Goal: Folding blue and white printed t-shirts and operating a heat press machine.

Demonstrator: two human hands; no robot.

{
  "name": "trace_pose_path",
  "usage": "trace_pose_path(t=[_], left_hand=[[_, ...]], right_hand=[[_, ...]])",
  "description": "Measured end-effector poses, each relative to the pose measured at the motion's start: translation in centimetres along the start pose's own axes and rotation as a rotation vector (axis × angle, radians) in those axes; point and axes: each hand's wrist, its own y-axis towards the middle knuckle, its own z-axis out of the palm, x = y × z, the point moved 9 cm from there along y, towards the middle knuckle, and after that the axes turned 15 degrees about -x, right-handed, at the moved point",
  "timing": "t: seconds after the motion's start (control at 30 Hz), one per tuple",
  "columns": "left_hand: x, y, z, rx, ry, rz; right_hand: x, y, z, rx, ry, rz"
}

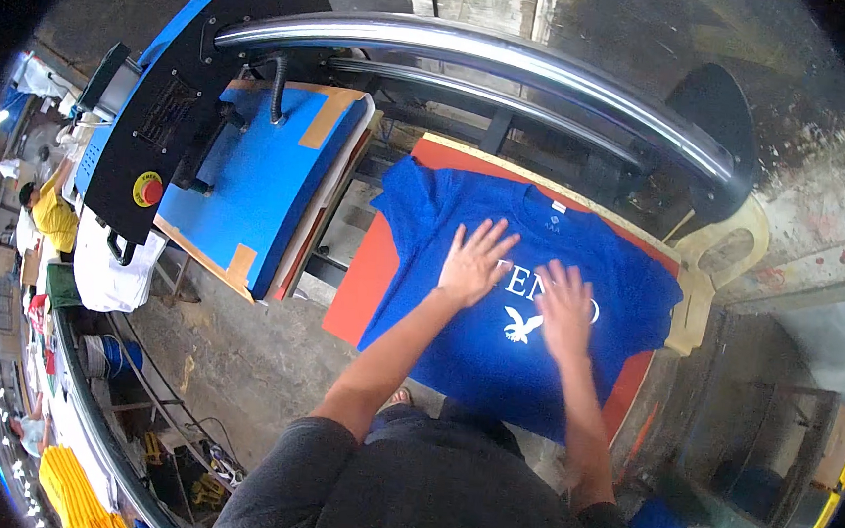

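Note:
A blue T-shirt (446,340) with white lettering and a white bird print lies spread over a red platen (348,303), its collar at the far side. My left hand (478,263) rests flat on the shirt's chest, fingers stretched out, covering the left part of the lettering. Over the right part of the lettering is my right hand (565,310), slightly blurred, with its fingers extended. Neither hand grips anything. Whether the right palm touches the cloth, I cannot tell.
Left of the shirt stands a heat press head with a blue plate (250,191) and a red stop button (149,191). A chrome rail (479,48) arches across the far side. A cream plastic chair (726,253) is at the right. White cloth (114,270) and yellow garments (72,495) lie left.

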Motion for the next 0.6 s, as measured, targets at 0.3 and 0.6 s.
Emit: trace_pose_path(t=[0.3, 0.6], left_hand=[[10.8, 4.7, -1.4, -0.084, 0.161, -0.197], [15.3, -1.2, -3.9, -0.206, 0.165, -0.47]], right_hand=[[-11.3, 3.8, -0.4, -0.068, -0.287, 0.195], [-12.7, 2.1, 1.3, -0.049, -0.374, 0.149]])
